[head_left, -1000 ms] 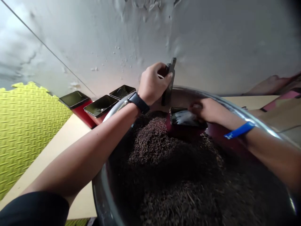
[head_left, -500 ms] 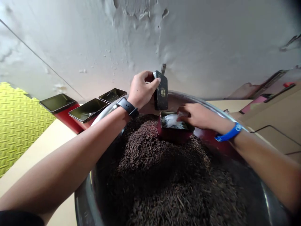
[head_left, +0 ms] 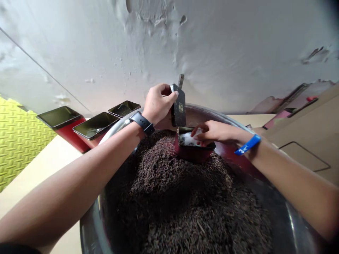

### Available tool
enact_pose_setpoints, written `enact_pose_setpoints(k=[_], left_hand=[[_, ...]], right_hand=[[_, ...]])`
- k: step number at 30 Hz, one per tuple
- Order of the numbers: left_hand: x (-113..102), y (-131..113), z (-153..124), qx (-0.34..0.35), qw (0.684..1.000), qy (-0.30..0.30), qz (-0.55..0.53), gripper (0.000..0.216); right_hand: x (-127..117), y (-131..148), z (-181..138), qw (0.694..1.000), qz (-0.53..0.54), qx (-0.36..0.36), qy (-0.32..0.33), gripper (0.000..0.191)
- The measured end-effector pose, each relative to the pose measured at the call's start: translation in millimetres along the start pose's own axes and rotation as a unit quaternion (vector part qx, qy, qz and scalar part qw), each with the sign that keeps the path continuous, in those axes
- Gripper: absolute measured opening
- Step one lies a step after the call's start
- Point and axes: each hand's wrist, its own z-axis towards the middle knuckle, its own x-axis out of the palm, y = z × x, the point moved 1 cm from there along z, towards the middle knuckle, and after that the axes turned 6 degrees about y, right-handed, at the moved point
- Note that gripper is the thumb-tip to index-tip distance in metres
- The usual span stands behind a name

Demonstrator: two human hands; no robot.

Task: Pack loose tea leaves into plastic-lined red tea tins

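My left hand (head_left: 159, 103), with a black watch on the wrist, pinches a dark rectangular tin lid (head_left: 179, 107) by its upper left edge. The lid stands nearly upright and carries a gold mark. A narrow handle-like piece (head_left: 181, 81) sticks up behind it; I cannot tell whether the two are joined. My right hand (head_left: 209, 132) reaches into an open red tin (head_left: 194, 153), fingers closed on a whitish plastic bag (head_left: 188, 139) inside. This tin rests on a heap of dark loose tea leaves (head_left: 164, 165) in a large metal basin (head_left: 102, 215).
Three open tins stand on the pale table (head_left: 39, 173) left of the basin: a tall red tin (head_left: 70, 135), a middle tin (head_left: 95, 127) and a back tin (head_left: 124, 108). A yellow mat (head_left: 18, 141) lies far left. A peeling wall (head_left: 106, 53) rises behind; a cardboard box (head_left: 304, 130) is at right.
My right hand has moved a little left and deeper into the tin, pushing at the plastic bag. My left hand keeps the lid in about the same place. The view has shifted slightly.
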Motion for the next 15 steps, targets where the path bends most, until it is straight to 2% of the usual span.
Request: enact_pose_setpoints(k=[3,6,8,11,13,15], left_hand=[[1.0,2.2,0.8,-0.008,1.000,0.000,-0.018,0.014],[2.0,4.5,1.1,-0.015,0.999,0.002,-0.035,0.014],[2.5,5.4,1.0,-0.020,0.999,0.005,-0.042,0.014],[2.8,5.3,0.5,-0.027,0.998,0.008,-0.048,0.014],[2.8,4.6,0.1,-0.031,0.998,0.008,-0.051,0.014],[2.9,4.2,-0.2,-0.034,0.998,0.007,-0.053,0.014]], right_hand=[[-6.1,1.2,-5.3,0.998,0.006,-0.060,0.035,0.042],[-5.8,1.1,-7.2,0.996,0.000,-0.081,0.042,0.039],[-2.4,0.6,-6.0,0.997,0.002,-0.075,0.022,0.033],[3.5,0.4,-2.2,0.998,0.001,-0.039,-0.043,0.027],[5.2,0.5,0.6,0.991,-0.063,-0.010,-0.121,0.029],[5.2,0.0,3.4,0.966,-0.157,-0.002,-0.204,0.033]])
